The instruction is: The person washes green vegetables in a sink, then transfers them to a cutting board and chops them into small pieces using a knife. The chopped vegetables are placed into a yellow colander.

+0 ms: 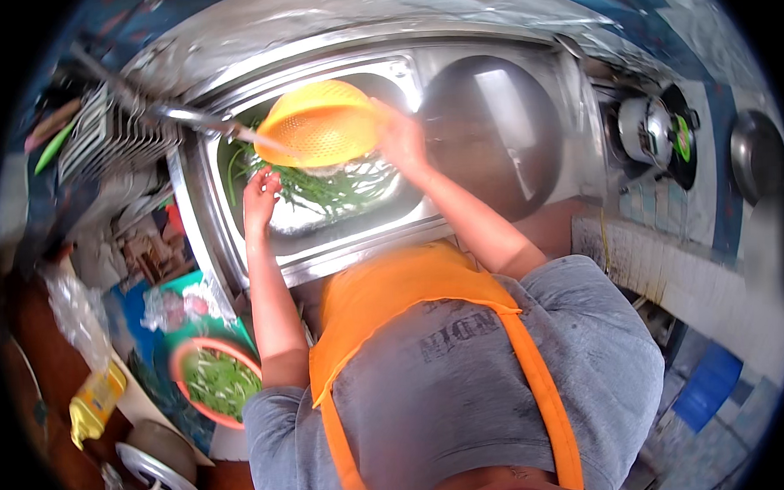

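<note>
A yellow plastic colander (320, 127) is tilted over the stainless-steel sink (289, 256), with my right hand (398, 134) gripping its right rim. From the tap (196, 117) at the left, water streams into or over the colander. My left hand (261, 194) is raised just below the colander's left edge, fingers partly curled, with nothing plainly held. Long green leafy stalks (328, 192) lie in water in the sink basin under both hands. My right fingertips are partly hidden behind the colander's rim.
A large round dark metal lid or pan (492, 138) covers the right side of the sink unit. A wire dish rack (113, 138) stands left. An orange-rimmed bowl of cut greens (218, 380) sits lower left, near a yellow bottle (98, 401) and a lidded pot (160, 457). Another pot (644, 132) stands far right.
</note>
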The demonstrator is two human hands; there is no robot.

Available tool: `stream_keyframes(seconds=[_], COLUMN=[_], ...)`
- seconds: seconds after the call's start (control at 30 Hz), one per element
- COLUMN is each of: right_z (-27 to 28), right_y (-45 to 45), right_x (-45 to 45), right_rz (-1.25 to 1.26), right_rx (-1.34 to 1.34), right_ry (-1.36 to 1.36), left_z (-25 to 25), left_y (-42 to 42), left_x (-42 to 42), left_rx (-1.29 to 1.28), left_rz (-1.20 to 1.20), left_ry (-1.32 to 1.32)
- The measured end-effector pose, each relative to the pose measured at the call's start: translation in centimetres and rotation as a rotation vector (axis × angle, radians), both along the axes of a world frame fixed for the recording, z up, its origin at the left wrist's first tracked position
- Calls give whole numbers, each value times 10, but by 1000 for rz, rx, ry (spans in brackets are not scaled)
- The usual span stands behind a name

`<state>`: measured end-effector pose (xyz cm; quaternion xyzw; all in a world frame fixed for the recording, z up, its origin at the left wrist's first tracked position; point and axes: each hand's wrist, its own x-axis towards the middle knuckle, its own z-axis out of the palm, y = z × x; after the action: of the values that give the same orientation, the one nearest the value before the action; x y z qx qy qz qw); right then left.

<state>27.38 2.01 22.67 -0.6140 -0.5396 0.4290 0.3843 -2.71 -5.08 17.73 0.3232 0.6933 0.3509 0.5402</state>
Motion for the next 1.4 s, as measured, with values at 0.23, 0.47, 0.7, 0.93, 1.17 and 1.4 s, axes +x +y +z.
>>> stream_keyframes(seconds=[0.23, 0.47, 0.7, 0.93, 1.17, 1.4], right_z=[68, 80, 32, 26, 29, 36], right_y=[-9, 8, 39, 2, -56, -37], right_x=[61, 165, 294, 236, 97, 56], right_rz=[-86, -700, -851, -747, -95, 313], right_rx=[645, 257, 280, -30, -140, -40], right_ry=[-298, 377, 763, 604, 218, -143], left_z=[-34, -21, -24, -49, -44, -18], left_y=[49, 118, 139, 143, 144, 66], left_x=[55, 68, 71, 55, 44, 7], left_rx=[-187, -286, -172, -156, -30, 165], left_rz=[82, -185, -287, -327, -198, 180], left_ry=[-326, -126, -307, -257, -268, -3])
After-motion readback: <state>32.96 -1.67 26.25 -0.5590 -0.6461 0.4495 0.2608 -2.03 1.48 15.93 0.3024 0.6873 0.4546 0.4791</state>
